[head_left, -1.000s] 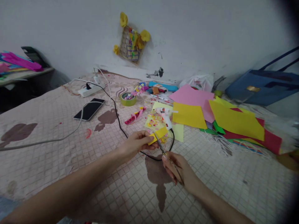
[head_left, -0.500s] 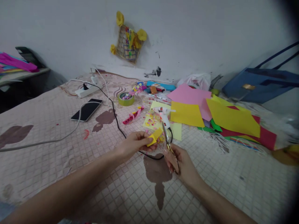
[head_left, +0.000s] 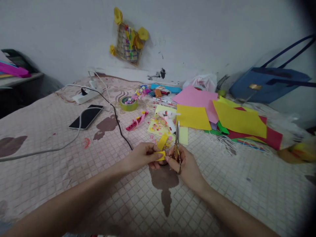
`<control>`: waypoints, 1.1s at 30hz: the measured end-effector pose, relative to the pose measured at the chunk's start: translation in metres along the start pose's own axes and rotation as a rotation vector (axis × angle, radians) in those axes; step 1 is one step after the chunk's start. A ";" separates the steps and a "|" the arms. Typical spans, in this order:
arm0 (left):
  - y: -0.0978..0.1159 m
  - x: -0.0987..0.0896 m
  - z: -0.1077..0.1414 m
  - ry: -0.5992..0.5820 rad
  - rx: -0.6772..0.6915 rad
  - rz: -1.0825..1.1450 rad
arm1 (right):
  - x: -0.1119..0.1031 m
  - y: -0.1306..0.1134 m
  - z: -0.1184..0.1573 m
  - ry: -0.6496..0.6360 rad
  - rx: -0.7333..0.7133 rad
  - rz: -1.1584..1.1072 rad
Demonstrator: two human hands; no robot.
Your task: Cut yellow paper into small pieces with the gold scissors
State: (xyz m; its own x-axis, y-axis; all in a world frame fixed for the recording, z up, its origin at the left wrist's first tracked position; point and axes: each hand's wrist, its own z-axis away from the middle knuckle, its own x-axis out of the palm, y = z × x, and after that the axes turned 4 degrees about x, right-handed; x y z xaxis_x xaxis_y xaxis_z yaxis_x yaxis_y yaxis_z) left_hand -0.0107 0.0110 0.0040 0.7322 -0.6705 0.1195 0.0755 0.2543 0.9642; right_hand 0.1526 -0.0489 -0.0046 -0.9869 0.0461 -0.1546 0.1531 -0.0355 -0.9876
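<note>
Between thumb and fingers, my left hand (head_left: 144, 156) pinches a folded strip of yellow paper (head_left: 162, 142). My right hand (head_left: 186, 163) is wrapped round a pair of scissors (head_left: 177, 138) with gold handles, blades pointing up and away. The right thumb and fingertips meet the near end of the yellow strip, beside the left fingers. Just beyond both hands, a white glue gun (head_left: 169, 119) lies on a pale yellow sheet (head_left: 184, 135) scattered with small pink and yellow paper bits (head_left: 155, 127).
A pink decorated strip (head_left: 136, 121), a roll of green tape (head_left: 128, 104) and a phone (head_left: 86, 117) lie to the left. Coloured sheets (head_left: 239, 118) and white string (head_left: 223, 144) spread on the right, near a blue bag (head_left: 269, 85). A black cord (head_left: 118, 123) runs toward my hands.
My right hand has moved in to the left and touches the yellow strip. The scissors now stand more upright. The camera view has shifted slightly to the right.
</note>
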 end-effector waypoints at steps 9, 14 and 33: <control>0.004 0.001 0.002 0.030 -0.037 0.036 | -0.005 -0.006 -0.004 0.002 0.081 -0.050; 0.006 0.002 0.003 0.049 0.049 0.087 | -0.006 -0.005 -0.004 0.038 0.135 -0.153; -0.002 0.002 0.001 0.089 0.230 -0.146 | -0.004 -0.009 -0.004 0.000 0.099 -0.059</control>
State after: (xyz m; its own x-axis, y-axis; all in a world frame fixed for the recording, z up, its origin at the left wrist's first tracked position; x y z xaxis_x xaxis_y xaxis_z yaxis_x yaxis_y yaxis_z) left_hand -0.0099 0.0082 0.0031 0.7821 -0.6222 -0.0360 0.0367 -0.0117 0.9993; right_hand 0.1558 -0.0447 0.0050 -0.9940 0.0511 -0.0966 0.0892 -0.1310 -0.9874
